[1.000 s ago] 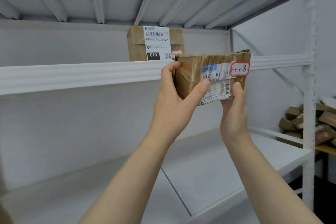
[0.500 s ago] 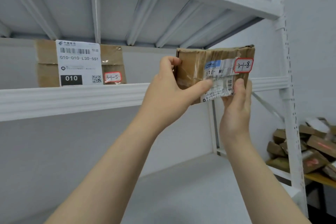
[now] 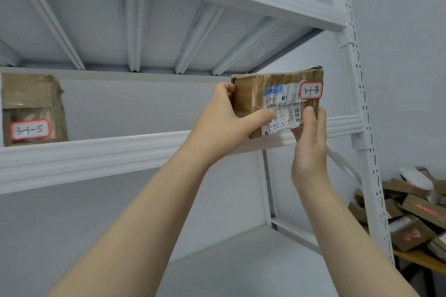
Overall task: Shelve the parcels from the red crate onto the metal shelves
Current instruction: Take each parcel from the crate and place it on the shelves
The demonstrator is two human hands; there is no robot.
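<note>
Fingers (image 3: pixel 263 115): left hand (image 3: pixel 224 123), right hand (image 3: pixel 310 149) grip parcel (image 3: pixel 251 94) (3-1-8), possibly touching shelf (image 3: pixel 96 154).

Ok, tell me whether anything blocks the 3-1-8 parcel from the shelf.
Nothing visible does. The left hand and right hand hold the 3-1-8 parcel at the shelf lip; the 3-1-5 parcel sits far left.

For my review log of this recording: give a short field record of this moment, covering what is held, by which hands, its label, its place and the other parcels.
held item: cardboard parcel
label: red-bordered sticker, handwritten 3-1-8
left hand: grips the parcel's left end, thumb across the front
right hand: holds the lower right corner, thumb on the front
place: at the right end of the middle shelf; resting or not, cannot tell
on shelf: parcel marked 3-1-5, far left
background: pile of parcels, lower right
</note>
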